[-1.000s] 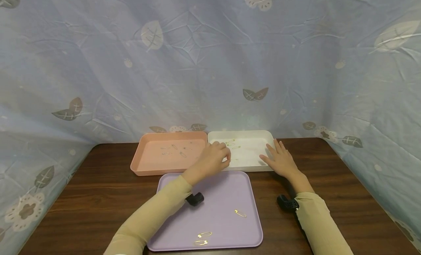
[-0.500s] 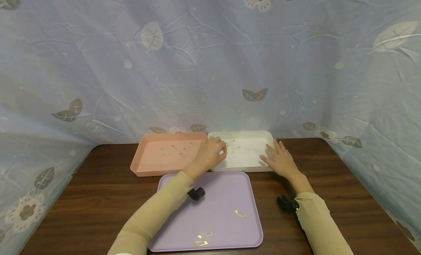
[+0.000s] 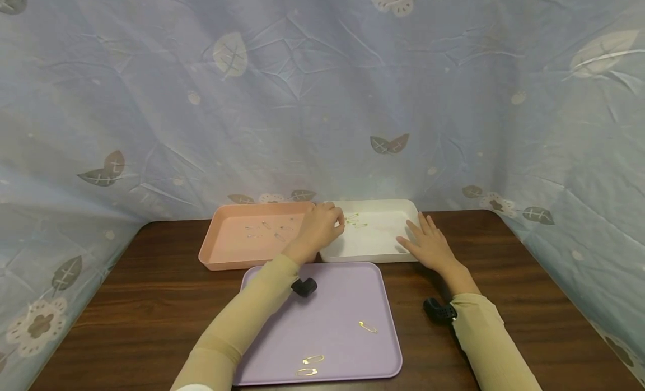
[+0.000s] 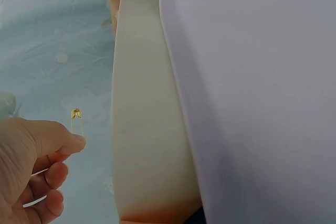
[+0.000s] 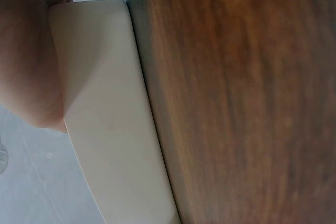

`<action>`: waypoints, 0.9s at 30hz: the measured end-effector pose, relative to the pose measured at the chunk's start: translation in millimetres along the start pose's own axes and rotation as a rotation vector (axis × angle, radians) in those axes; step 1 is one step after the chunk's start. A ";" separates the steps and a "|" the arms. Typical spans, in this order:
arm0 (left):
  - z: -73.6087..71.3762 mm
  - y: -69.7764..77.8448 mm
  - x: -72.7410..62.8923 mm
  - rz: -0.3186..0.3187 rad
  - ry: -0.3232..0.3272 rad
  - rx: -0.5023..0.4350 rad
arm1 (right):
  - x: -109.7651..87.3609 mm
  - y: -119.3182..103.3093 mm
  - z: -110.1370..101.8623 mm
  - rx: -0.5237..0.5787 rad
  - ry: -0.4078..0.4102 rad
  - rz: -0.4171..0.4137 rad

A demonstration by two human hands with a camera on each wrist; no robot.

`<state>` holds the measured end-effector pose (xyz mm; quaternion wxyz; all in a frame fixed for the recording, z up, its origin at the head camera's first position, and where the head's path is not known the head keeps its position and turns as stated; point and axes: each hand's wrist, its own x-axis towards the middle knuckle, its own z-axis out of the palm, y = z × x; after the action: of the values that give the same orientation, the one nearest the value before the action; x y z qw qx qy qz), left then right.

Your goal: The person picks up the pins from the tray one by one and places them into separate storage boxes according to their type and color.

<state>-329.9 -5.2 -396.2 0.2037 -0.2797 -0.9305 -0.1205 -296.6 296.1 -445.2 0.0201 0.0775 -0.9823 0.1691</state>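
My left hand point(image 3: 318, 227) pinches a gold safety pin point(image 4: 76, 114) between thumb and forefinger, its clasp end pointing up in the left wrist view. In the head view this hand is over the left end of the white tray point(image 3: 375, 257), where the two rear trays meet. Several gold safety pins point(image 3: 354, 218) lie in the white tray, just right of the fingertips. My right hand point(image 3: 429, 246) rests at that tray's right rim, fingers spread and holding no pin.
A pink tray point(image 3: 216, 242) with several silver safety pins point(image 3: 279, 237) stands left of the white one. In front lies a purple tray point(image 3: 337, 307) holding a gold pin point(image 3: 368, 327) at right and two near its front edge. A patterned cloth point(image 3: 302, 99) hangs behind the table.
My left hand has moved a little left and farther back over the seam between the trays, uncovering more of the white tray. The right hand stays at the rim.
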 end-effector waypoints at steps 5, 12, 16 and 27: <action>5.3 -2.6 3.9 -0.029 -0.011 -0.021 | 0.1 -0.3 -0.1 0.005 -0.003 0.006; 9.0 -3.3 7.5 -0.076 -0.029 -0.052 | 0.4 0.7 0.1 0.006 -0.002 0.005; 11.9 -4.4 9.0 -0.090 -0.036 -0.052 | 0.2 0.9 0.2 0.014 -0.002 0.004; 15.7 -5.2 13.1 -0.135 -0.062 -0.031 | -0.6 -0.3 -0.3 0.021 0.005 0.000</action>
<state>-347.7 2.0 -404.8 0.1617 -0.2231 -0.9511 -0.1393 -295.9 296.0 -444.8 0.0219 0.0775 -0.9805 0.1795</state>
